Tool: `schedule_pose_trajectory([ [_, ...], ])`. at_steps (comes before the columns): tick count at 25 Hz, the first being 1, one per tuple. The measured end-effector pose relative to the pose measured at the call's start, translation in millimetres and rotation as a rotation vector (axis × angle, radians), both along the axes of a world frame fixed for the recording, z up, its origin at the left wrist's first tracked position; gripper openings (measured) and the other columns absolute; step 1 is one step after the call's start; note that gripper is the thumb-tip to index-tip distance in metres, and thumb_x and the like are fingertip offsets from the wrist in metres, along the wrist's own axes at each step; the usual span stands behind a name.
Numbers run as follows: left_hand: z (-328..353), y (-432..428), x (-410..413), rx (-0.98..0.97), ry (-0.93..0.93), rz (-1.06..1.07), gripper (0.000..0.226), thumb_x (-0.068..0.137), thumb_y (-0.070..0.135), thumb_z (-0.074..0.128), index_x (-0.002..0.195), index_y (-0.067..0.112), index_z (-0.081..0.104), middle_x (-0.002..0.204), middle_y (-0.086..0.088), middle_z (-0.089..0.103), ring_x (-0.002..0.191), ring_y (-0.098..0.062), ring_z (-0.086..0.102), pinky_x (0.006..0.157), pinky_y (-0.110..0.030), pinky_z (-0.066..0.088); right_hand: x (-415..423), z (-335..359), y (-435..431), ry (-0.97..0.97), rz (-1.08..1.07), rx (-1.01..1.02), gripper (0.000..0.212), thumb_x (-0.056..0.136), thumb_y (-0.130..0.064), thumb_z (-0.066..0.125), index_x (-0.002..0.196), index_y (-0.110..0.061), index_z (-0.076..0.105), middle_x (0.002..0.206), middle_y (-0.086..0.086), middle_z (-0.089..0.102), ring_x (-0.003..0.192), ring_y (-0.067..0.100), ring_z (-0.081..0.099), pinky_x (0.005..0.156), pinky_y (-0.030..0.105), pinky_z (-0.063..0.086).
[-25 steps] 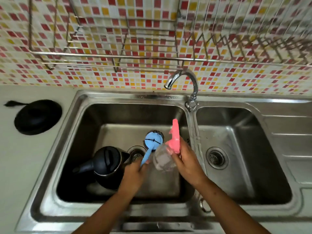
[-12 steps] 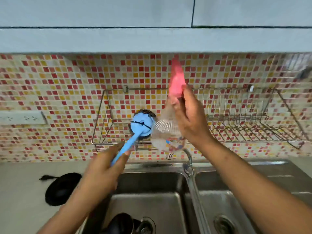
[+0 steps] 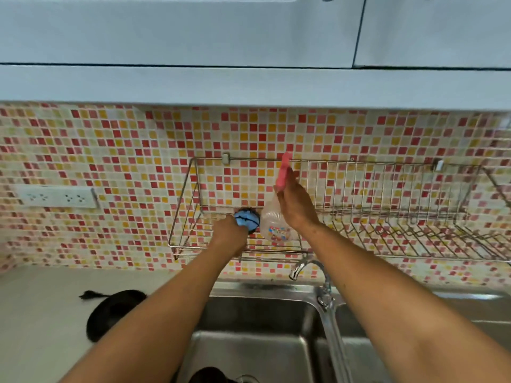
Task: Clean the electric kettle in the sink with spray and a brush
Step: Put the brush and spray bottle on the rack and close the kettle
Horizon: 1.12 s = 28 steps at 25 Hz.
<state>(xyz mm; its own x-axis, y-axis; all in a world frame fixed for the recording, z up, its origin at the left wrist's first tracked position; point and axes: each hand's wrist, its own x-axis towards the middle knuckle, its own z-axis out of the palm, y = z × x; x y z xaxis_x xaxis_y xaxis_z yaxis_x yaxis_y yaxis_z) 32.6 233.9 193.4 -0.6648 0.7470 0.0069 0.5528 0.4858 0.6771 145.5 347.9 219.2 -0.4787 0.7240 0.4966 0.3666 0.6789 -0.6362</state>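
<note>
both arms reach up from the sink [image 3: 262, 316] to a wire rack [image 3: 401, 233] fixed to the tiled wall [image 3: 110, 150]. the left hand [image 3: 229, 236] is closed around the handle of a brush [image 3: 247, 221]. the handle itself is hidden inside the fist, and the round blue head with its dark bristles pokes out past the knuckles, inside the left end of the rack and just above its wire floor. just beside it, to the right, the right hand [image 3: 295, 205] grips a clear spray bottle [image 3: 276, 226] by the neck, below the pink spray head, which points up past the rack's top rail. the bottle stands upright inside the rack with its printed base low against the wires; whether it rests on them cannot be told. the kettle [image 3: 210, 376] is down in the left basin of the sink, only its dark top showing at the bottom edge of the frame, beside the drain and well apart from both hands. a curved tap [image 3: 304, 268] stands between the two basins, below the rack. on the pale counter [image 3: 41, 313] to the left lies a round black base [image 3: 113, 310] with a cord end, and a white socket strip [image 3: 55, 196] sits on the wall above it. pale cupboards [image 3: 193, 31] hang overhead.
</note>
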Motion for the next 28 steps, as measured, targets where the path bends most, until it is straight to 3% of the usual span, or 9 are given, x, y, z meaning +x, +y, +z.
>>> schedule_pose_trajectory([
  [5,5,-2,12,-0.129,0.096,-0.030,0.036,0.101,0.010,0.032,0.127,-0.003,0.052,0.132,-0.020,0.055,0.120,-0.031,0.053,0.095,-0.032,0.041,-14,-11,8,0.023,0.025,-0.112,0.041,0.104,-0.046,0.015,0.145,-0.048,0.013,0.116,0.003,0.067,0.069,-0.004,0.053,0.062,0.028,0.045],
  [8,7,1,9,-0.205,0.102,-0.069,0.044,0.103,0.028,0.031,0.127,-0.003,0.051,0.115,-0.021,0.064,0.103,-0.032,0.063,0.084,-0.033,0.048,-10,-16,12,-0.065,0.018,-0.021,0.060,0.104,-0.030,0.038,0.154,-0.024,0.005,0.147,0.019,0.043,0.106,0.024,0.062,0.081,0.036,0.052],
  [10,8,-5,6,-0.235,0.073,-0.045,0.061,0.098,0.050,0.035,0.130,0.000,0.048,0.107,-0.018,0.066,0.091,-0.031,0.067,0.077,-0.032,0.052,-2,-25,8,-0.073,-0.032,0.011,0.075,0.098,-0.024,0.053,0.154,-0.009,0.005,0.154,0.022,0.025,0.131,0.034,0.045,0.095,0.032,0.043],
  [13,1,-31,-4,-0.211,0.230,0.012,0.081,0.091,0.068,0.024,0.150,0.013,0.017,0.114,-0.017,0.066,0.080,-0.031,0.071,0.075,-0.037,0.058,12,-37,-23,0.145,-0.036,0.135,0.068,0.095,-0.013,0.053,0.151,-0.004,0.016,0.143,0.020,0.034,0.121,0.023,0.049,0.088,0.017,0.043],
  [17,-48,-103,-32,0.265,0.280,0.062,0.065,0.096,0.057,0.029,0.150,0.031,0.004,0.109,-0.007,0.067,0.083,-0.024,0.068,0.071,-0.039,0.057,23,-81,-86,0.290,0.127,0.240,0.049,0.092,-0.010,0.047,0.138,-0.010,0.030,0.126,0.009,0.043,0.100,0.005,0.050,0.080,0.013,0.046],
  [20,-135,-160,-52,0.298,0.123,-0.041,0.061,0.094,0.028,0.053,0.147,0.019,0.022,0.118,-0.011,0.055,0.095,-0.025,0.062,0.084,-0.039,0.052,22,-169,-124,0.056,0.182,0.068,0.042,0.094,-0.019,0.051,0.133,-0.010,0.038,0.122,0.009,0.048,0.099,-0.003,0.044,0.091,0.021,0.045],
  [24,-261,-203,-71,-0.317,0.031,-0.395,0.096,0.076,0.032,0.071,0.149,0.002,0.016,0.140,-0.020,0.036,0.130,-0.036,0.041,0.108,-0.041,0.037,10,-289,-164,-0.306,0.151,-0.423,0.066,0.094,-0.054,0.040,0.132,0.000,0.047,0.127,0.016,0.048,0.115,0.022,0.049,0.102,0.023,0.035],
  [26,-298,-214,-76,-0.482,-0.039,-0.496,0.100,0.081,0.031,0.072,0.152,0.004,0.006,0.146,-0.017,0.030,0.135,-0.034,0.036,0.108,-0.035,0.033,0,-332,-180,-0.298,0.007,-0.711,0.059,0.096,-0.042,0.047,0.135,0.002,0.044,0.131,0.018,0.049,0.121,0.030,0.051,0.105,0.023,0.034],
  [28,-318,-217,-79,-0.487,-0.116,-0.497,0.087,0.085,0.021,0.070,0.149,-0.002,0.015,0.143,-0.020,0.038,0.131,-0.033,0.042,0.099,-0.027,0.037,-8,-366,-193,-0.193,-0.097,-0.899,0.064,0.089,-0.050,0.047,0.128,0.000,0.051,0.127,0.017,0.057,0.119,0.032,0.055,0.107,0.039,0.041],
])
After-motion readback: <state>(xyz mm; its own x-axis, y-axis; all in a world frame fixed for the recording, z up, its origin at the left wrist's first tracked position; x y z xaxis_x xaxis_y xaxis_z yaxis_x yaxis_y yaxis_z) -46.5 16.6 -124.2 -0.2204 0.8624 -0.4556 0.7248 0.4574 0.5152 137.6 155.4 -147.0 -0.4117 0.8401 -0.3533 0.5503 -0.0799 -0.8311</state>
